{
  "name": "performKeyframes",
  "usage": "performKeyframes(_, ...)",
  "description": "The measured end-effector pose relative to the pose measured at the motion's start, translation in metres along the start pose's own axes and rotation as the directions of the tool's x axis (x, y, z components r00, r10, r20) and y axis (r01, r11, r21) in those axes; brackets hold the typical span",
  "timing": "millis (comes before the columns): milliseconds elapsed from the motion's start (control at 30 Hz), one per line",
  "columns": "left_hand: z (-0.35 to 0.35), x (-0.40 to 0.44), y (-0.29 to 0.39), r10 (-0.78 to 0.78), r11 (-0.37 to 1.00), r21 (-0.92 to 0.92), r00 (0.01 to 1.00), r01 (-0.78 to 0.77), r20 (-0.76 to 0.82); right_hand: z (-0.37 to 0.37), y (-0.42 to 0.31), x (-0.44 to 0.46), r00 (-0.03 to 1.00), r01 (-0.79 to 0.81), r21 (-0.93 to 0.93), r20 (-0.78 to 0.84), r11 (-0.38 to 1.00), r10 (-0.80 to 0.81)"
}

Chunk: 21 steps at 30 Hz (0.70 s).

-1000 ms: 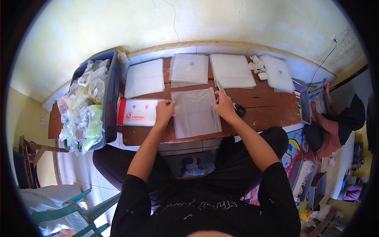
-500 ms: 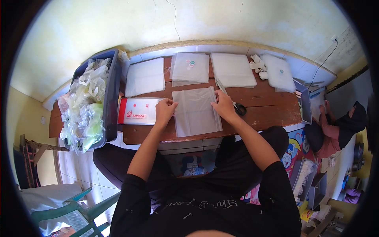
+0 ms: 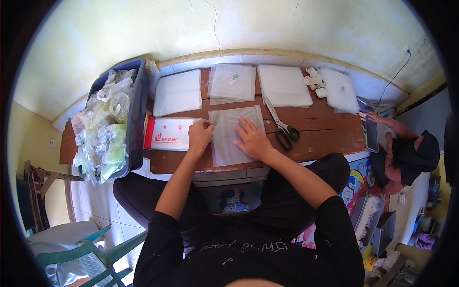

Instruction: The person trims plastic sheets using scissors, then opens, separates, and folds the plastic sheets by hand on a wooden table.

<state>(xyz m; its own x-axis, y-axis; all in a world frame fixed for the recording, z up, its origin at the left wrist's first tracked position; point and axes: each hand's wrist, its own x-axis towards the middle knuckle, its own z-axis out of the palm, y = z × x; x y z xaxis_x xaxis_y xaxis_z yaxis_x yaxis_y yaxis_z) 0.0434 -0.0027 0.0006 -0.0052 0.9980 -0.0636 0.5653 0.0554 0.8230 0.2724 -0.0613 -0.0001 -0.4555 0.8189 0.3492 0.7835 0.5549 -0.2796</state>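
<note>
A clear plastic bag (image 3: pixel 227 150) lies flat on the brown wooden table (image 3: pixel 330 131) in front of me. My right hand (image 3: pixel 253 139) rests on its right half, fingers spread and holding nothing. At the bag's left edge, my left hand (image 3: pixel 200 136) is closed in a pinch on that edge. Just left of that hand is a white and red packet (image 3: pixel 165 138) marked BAWANG, partly covered by the hand. Black-handled scissors (image 3: pixel 282 126) lie to the right of the bag, blades pointing away from me.
Stacks of clear bags (image 3: pixel 178 93) line the table's far side, one topped with small round stickers (image 3: pixel 233 76). A white roll of strips (image 3: pixel 314 81) sits among them. At left stands a dark tub (image 3: pixel 138 95) full of filled bags. Another person (image 3: pixel 404 153) sits at right, reaching into a grey bin (image 3: pixel 370 131).
My right hand has moved left from the bag's right edge onto its surface and opened flat, uncovering the scissors. My left hand stays in place. The other person has reached toward the bin.
</note>
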Motion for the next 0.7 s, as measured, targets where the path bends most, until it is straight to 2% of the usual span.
performKeyframes(67,-0.004,-0.003,0.007,-0.015,1.0,0.001,1.0,0.015,0.0,0.005,-0.001,-0.002,0.995,-0.026,-0.008,0.096,1.0,0.027)
performKeyframes(167,-0.007,-0.005,0.008,-0.021,1.0,0.021,1.0,0.021,0.002,0.01,0.0,-0.004,0.992,-0.008,-0.062,0.128,0.998,0.016)
performKeyframes(433,-0.009,-0.009,0.013,-0.032,0.999,0.021,0.999,0.031,0.008,0.014,-0.005,-0.005,0.992,0.007,-0.112,0.126,0.994,0.008)
performKeyframes(600,-0.008,-0.008,0.003,0.082,0.993,0.084,0.996,-0.079,-0.03,0.014,-0.007,-0.004,0.992,0.004,-0.116,0.129,0.993,0.011)
performKeyframes(700,-0.013,-0.012,0.014,-0.005,0.998,0.055,1.0,0.005,-0.002,0.015,-0.007,-0.005,0.99,0.003,-0.114,0.137,0.993,0.013)
